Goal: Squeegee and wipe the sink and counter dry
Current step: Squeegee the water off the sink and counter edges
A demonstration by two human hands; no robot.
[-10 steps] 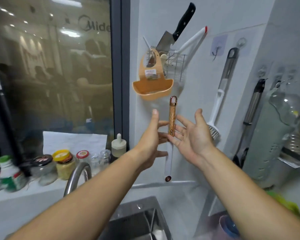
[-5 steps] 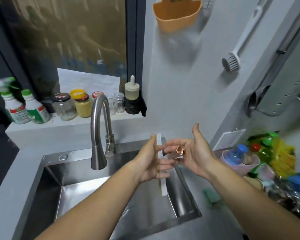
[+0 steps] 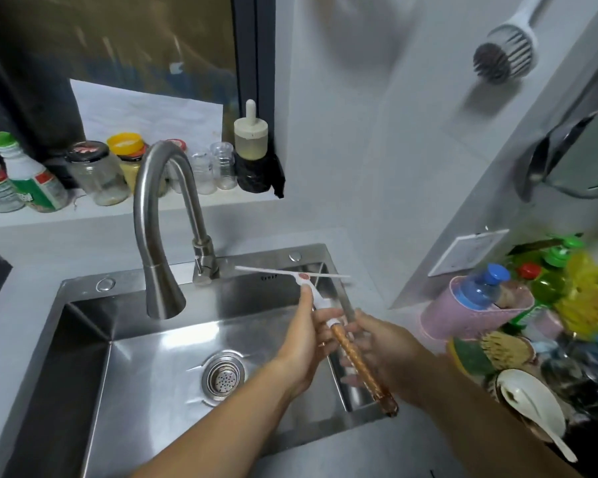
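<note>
White-bladed, amber-handled squeegee (image 3: 373,382) held over the stainless steel sink's (image 3: 145,374) right side; left hand (image 3: 304,339) grips its white neck, right hand's (image 3: 394,357) fingers curl round the handle.

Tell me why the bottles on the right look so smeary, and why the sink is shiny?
Head view: the bottles at the right edge are smeared by motion blur; the sink glints with reflected light around the drain; the squeegee in the middle looks sharper.

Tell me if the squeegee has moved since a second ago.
Yes. The squeegee came down: it was up the wall above the faucet, and its blade is now level with the faucet's base, over the sink.
</note>
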